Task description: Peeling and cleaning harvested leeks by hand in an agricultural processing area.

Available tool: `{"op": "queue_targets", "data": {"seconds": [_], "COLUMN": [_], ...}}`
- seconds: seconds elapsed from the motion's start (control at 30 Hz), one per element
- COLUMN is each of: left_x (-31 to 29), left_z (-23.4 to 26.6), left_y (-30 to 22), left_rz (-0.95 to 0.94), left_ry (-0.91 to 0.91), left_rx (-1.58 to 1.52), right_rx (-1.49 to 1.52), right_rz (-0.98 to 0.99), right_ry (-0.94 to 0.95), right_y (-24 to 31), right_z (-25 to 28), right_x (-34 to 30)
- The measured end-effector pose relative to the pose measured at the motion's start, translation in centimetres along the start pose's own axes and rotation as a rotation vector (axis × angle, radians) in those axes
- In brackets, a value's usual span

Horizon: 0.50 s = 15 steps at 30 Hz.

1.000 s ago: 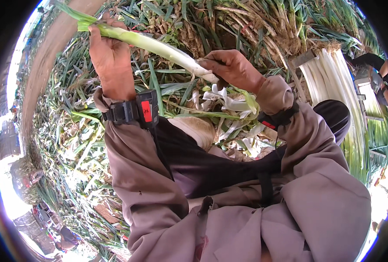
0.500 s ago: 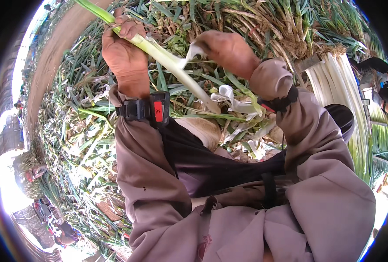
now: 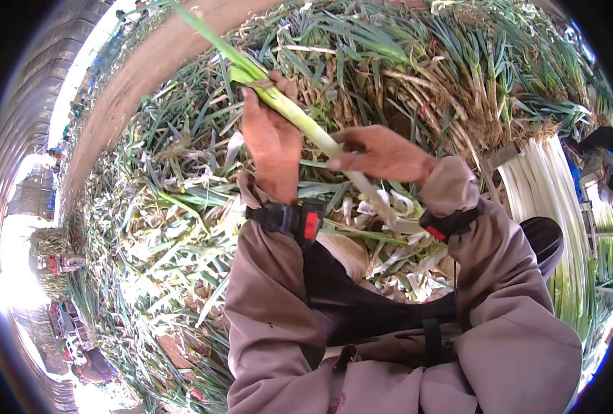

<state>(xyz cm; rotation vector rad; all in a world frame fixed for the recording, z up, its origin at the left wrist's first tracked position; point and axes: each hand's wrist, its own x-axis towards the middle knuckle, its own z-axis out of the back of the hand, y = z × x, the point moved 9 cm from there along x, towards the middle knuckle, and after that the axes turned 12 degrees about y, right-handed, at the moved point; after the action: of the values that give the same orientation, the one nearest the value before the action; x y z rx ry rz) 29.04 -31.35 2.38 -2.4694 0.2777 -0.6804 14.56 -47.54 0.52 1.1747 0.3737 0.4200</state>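
A long green onion (image 3: 297, 114) slants across in front of me, its green leaves at the upper left and its white end at the lower right. My left hand (image 3: 273, 134) is closed round it where the leaves meet the pale stalk. Lower down, the thumb and fingers of my right hand (image 3: 388, 156) are closed about the white part; the fingertips are slightly blurred. Pale peeled skins (image 3: 406, 205) lie beneath the stalk's lower end, near my knees.
To the right, cleaned white onion stalks (image 3: 537, 186) lie stacked side by side. Unpeeled onions with roots (image 3: 482, 107) are heaped beyond my right hand. Loose leaves (image 3: 147, 234) cover the ground at left, bordered by a curved strip of bare earth (image 3: 106, 114).
My right hand has come back to the stalk from pulling a white strip of skin away from it. That strip no longer shows in the hand. The view has shifted left.
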Motion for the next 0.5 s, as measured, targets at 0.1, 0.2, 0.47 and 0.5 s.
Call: {"op": "queue_targets", "data": {"seconds": [0.1, 0.2, 0.47, 0.5], "left_x": [0.4, -0.6, -1.4, -1.7], "left_z": [-0.8, 0.1, 11.9, 13.0], "left_y": [2.0, -0.3, -7.2, -7.1], "left_rz": [0.034, 0.035, -0.037, -0.02], "left_ry": [-0.119, -0.359, -0.419, -0.52], "left_rx": [0.205, 0.599, 0.304, 0.253], "right_rx": [-0.229, -0.345, -0.44, -0.534], "right_rz": [-0.038, -0.171, -0.364, -0.389], "right_ry": [-0.292, -0.592, -0.721, -0.778], "right_y": [-1.8, -4.9, -6.0, -7.4], "right_z": [1.4, 4.4, 8.3, 9.7], "right_x": [-1.3, -4.9, -8.3, -9.8]}}
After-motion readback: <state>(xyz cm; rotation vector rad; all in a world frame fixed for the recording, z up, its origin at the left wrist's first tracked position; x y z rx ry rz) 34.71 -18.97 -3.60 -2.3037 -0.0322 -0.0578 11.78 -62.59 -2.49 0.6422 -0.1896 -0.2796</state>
